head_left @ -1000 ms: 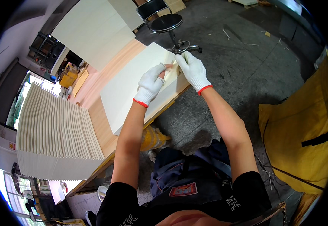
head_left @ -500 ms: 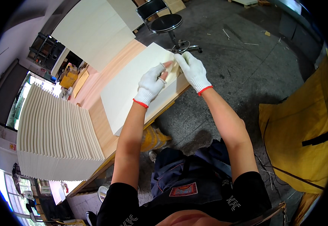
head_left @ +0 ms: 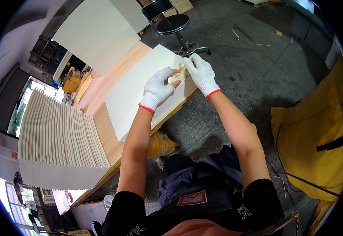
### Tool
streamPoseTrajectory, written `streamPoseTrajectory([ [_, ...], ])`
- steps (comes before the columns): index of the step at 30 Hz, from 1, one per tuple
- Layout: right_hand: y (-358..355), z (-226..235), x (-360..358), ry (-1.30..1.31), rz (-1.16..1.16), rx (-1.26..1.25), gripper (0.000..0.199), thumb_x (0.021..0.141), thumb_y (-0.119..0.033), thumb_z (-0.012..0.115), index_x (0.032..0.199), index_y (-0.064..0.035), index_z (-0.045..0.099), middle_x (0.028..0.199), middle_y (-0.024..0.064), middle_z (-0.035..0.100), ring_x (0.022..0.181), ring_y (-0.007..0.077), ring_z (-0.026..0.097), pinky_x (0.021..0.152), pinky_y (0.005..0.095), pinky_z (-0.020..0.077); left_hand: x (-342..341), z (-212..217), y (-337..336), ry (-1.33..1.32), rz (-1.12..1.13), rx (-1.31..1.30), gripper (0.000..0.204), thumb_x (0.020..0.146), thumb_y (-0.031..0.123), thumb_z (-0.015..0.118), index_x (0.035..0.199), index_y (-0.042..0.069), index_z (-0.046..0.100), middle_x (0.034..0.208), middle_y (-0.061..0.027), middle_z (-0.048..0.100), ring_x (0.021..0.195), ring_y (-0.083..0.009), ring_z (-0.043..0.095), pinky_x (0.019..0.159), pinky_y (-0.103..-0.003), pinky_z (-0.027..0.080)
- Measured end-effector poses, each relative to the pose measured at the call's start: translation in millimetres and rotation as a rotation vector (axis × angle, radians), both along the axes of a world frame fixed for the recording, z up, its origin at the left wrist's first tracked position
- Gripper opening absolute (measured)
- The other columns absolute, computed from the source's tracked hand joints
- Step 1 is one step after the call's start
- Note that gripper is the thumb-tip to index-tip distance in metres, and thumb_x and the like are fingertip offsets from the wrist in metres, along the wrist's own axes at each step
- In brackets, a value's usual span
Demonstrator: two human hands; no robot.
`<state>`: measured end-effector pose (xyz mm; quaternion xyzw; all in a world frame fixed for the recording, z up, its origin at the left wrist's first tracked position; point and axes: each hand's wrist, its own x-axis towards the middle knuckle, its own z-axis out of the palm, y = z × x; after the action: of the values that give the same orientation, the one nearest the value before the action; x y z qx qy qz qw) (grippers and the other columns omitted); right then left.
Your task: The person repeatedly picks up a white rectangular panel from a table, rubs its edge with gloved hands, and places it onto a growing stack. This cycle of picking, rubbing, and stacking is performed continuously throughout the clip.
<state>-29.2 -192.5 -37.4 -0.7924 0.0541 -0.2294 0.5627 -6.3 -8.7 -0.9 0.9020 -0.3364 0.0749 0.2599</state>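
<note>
A flat white panel lies on the wooden workbench in front of me. Over its right end is a crumpled, folded cream-coloured strip, its material unclear. My left hand, in a white knit glove with bare thumb and forefinger tips, rests over the panel. Those two tips are spread apart beside the strip. On the strip's other side, my gloved right hand is closed around its end at the panel's edge; the fingertips are partly hidden.
On the bench's left stands a row of white panels. A large pale board is behind the bench. A black stool stands beyond the far end, and yellow fabric hangs at the right.
My left thumb and forefinger have spread slightly further apart. More of the cream-coloured strip shows between my hands, now bunched in folds. The panel stays where it was.
</note>
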Motion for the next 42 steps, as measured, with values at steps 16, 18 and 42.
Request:
streamPoseTrajectory([
  [16, 0, -4, 2, 0.013, -0.011, 0.086, 0.047, 0.091, -0.049, 0.057, 0.089, -0.0027, 0.062, 0.078, 0.0180, 0.066, 0.076, 0.0333, 0.066, 0.073, 0.0421, 0.0490, -3, 2, -2, -0.026, -0.013, 0.023, 0.032, 0.083, 0.019, 0.075, 0.112, 0.008, 0.069, 0.097, -0.0119, 0.068, 0.091, -0.0227, 0.065, 0.083, -0.033, 0.051],
  [18, 1, -3, 2, 0.005, -0.007, 0.086, 0.047, 0.092, -0.050, 0.056, 0.089, -0.0028, 0.061, 0.078, 0.0180, 0.066, 0.076, 0.0332, 0.066, 0.073, 0.0423, 0.0490, -2, 0, -1, -0.004, 0.016, -0.003, 0.036, 0.078, 0.020, 0.080, 0.111, 0.009, 0.069, 0.098, -0.0119, 0.069, 0.091, -0.0229, 0.065, 0.083, -0.034, 0.051],
  [42, -13, 0, -31, -0.536, 0.033, -0.693, 0.026, 0.082, -0.033, 0.068, 0.097, -0.0126, 0.066, 0.090, 0.0053, 0.066, 0.090, 0.0265, 0.065, 0.087, 0.0423, 0.0502, -9, -6, 6, -0.183, 0.061, -0.103, 0.044, 0.086, 0.015, 0.064, 0.130, 0.019, 0.066, 0.082, -0.0132, 0.070, 0.077, -0.0240, 0.071, 0.073, -0.035, 0.056],
])
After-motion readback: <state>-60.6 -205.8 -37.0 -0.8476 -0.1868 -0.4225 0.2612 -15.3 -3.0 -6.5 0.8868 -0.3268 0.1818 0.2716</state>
